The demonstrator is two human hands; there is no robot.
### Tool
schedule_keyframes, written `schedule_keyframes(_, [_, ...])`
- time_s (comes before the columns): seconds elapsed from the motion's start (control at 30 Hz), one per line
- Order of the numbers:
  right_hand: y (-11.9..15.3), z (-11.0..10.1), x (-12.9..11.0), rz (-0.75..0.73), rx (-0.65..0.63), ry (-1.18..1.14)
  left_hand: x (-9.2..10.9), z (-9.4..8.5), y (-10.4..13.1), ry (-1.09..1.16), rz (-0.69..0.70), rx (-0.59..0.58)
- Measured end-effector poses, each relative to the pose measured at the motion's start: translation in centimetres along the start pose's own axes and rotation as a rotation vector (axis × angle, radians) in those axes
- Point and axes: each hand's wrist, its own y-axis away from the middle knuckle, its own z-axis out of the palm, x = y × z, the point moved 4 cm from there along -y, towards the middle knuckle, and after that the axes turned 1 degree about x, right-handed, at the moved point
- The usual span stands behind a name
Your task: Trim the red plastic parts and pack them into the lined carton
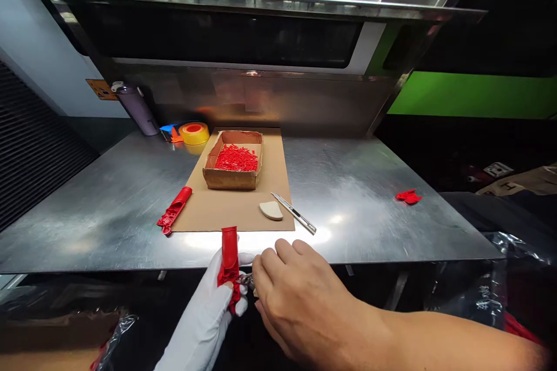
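Observation:
My left hand (216, 295), in a white glove, is wrapped round a red plastic part (230, 255) that stands upright in front of the table's near edge. Its upper end is a smooth half-tube; the lower end is more intricate. Close on its right, my bare right hand (291, 290) is closed round a small metal tool (247, 280), whose tip touches or nearly touches the red part's side. Most of the tool is hidden by the fingers. A similar red part (174, 210) lies on the table at the left edge of the cardboard sheet (217, 208).
A cardboard box (230, 179) holds many small red pieces. Nearer lie a beige wedge (271, 210) and a slim cutter knife (296, 214). Yellow tape (194, 133) and a purple bottle (137, 109) stand back left. Red scraps (408, 196) lie right on the metal table (348, 185).

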Motion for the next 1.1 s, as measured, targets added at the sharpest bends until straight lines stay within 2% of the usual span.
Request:
schedule_keyframes(0.17, [-0.3, -0.2, -0.8, -0.002, 0.028, 0.100, 0.6, -0.3, -0.1, -0.119, 0.071, 0.003])
schedule_keyframes(0.33, [-0.3, -0.1, -1.2, -0.013, 0.075, 0.142, 0.6, 0.4, -0.8, -0.178, 0.132, -0.022])
schedule_keyframes(0.53, [-0.2, 0.3, -1.6, 0.008, 0.119, 0.162, 1.0, 0.9, -0.6, -0.192, 0.115, 0.010])
schedule_keyframes(0.7, [-0.4, 0.5, -1.6, -0.005, 0.091, 0.150, 1.4, 0.8, -0.3, -0.201, 0.085, 0.031])
schedule_keyframes(0.9, [-0.5, 1.3, -1.8, -0.046, -0.005, 0.117, 1.6, -0.1, -0.2, -0.302, 0.129, 0.070])
schedule_keyframes(1.1, [-0.7, 0.9, -1.6, -0.005, 0.036, 0.128, 1.4, -0.2, -0.2, -0.337, 0.182, -0.010])
